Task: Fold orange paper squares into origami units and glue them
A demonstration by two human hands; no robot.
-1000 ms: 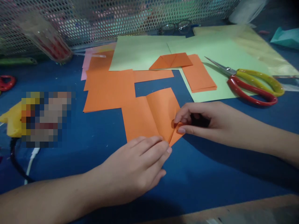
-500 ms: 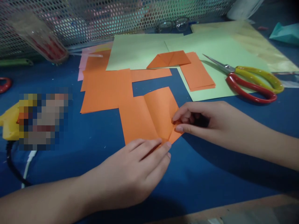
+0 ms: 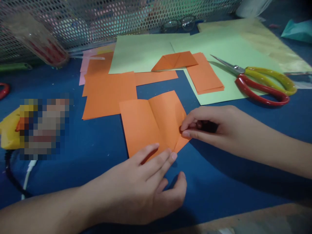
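Observation:
An orange sheet of paper [image 3: 141,125] with a crease down its middle lies on the blue table in front of me. My right hand [image 3: 207,125] pinches its right edge between thumb and fingers, where a corner is bent over. My left hand [image 3: 148,182] rests its fingertips on the sheet's near edge, fingers spread and the thumb off the paper. Behind the sheet, a folded orange piece [image 3: 179,60] overlaps a small stack of orange rectangles [image 3: 206,74]. To their right lie scissors [image 3: 253,79] with one red and one yellow handle.
Orange sheets [image 3: 109,94] lie at the left, and pale green sheets [image 3: 138,53] at the back. A clear container with red contents [image 3: 46,48] leans near a perforated metal panel [image 3: 109,19]. Eyeglasses [image 3: 179,24] lie at the back. A yellow object [image 3: 12,130] with cables is at far left.
My left thumb has come out to the right, away from the paper, and the left fingers have spread. My right hand keeps its pinch almost in place.

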